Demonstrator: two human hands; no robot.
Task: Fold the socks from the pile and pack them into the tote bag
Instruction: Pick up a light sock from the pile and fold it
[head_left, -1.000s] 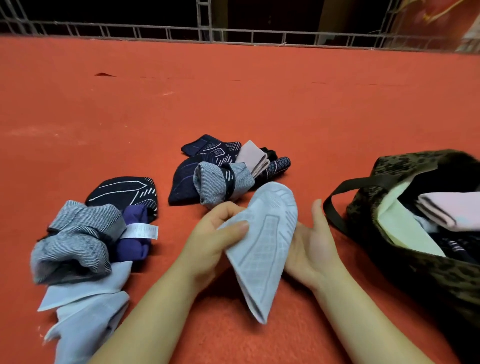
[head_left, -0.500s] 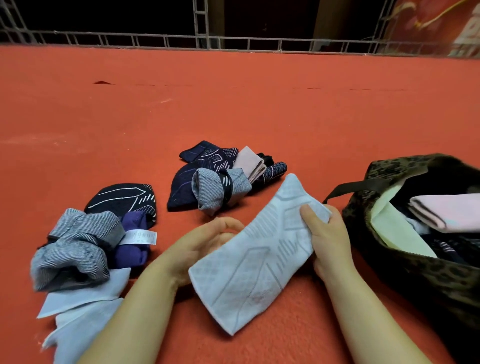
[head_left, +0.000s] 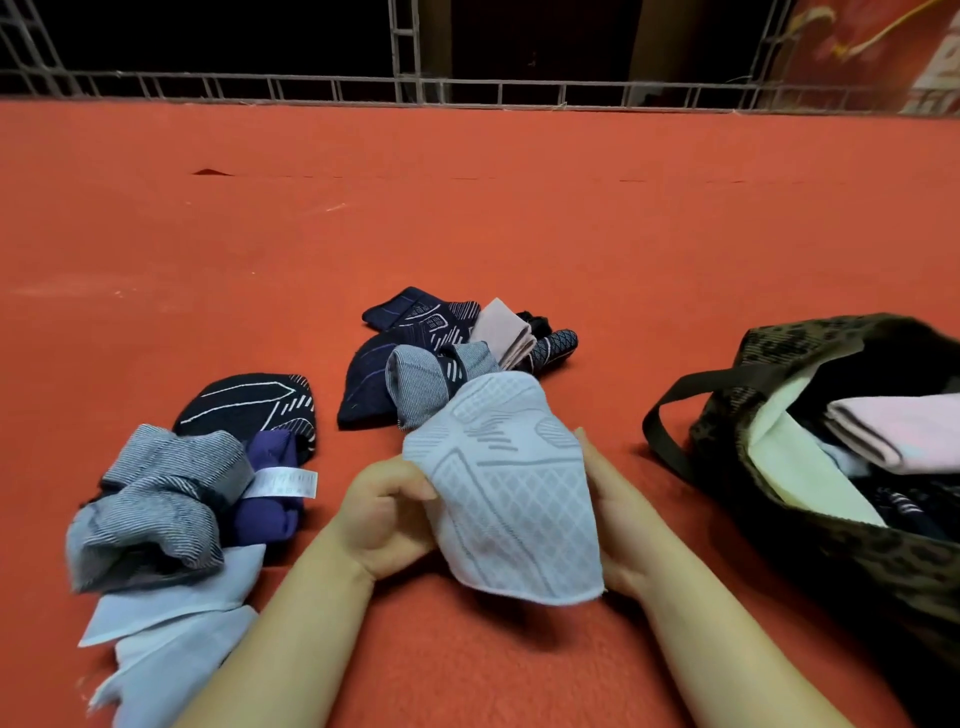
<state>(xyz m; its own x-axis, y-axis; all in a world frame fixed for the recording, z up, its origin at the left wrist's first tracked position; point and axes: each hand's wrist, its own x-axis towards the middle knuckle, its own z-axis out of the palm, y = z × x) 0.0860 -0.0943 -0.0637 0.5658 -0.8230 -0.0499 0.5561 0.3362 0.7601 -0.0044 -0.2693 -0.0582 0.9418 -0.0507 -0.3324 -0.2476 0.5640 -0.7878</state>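
I am holding a pale grey patterned sock (head_left: 506, 488) between both hands, above the red carpeted floor (head_left: 519, 218). My left hand (head_left: 387, 517) is pinching its left edge with curled fingers. My right hand (head_left: 615, 512) is lying behind its right side, mostly hidden, so I cannot tell how that grip is set. The sock pile (head_left: 447, 353) of navy, grey and pink socks is lying just beyond the sock. More socks (head_left: 171, 493) are bunching at my left. The leopard-print tote bag (head_left: 810, 551) is sitting open at my right, with a pink folded sock (head_left: 898, 428) inside.
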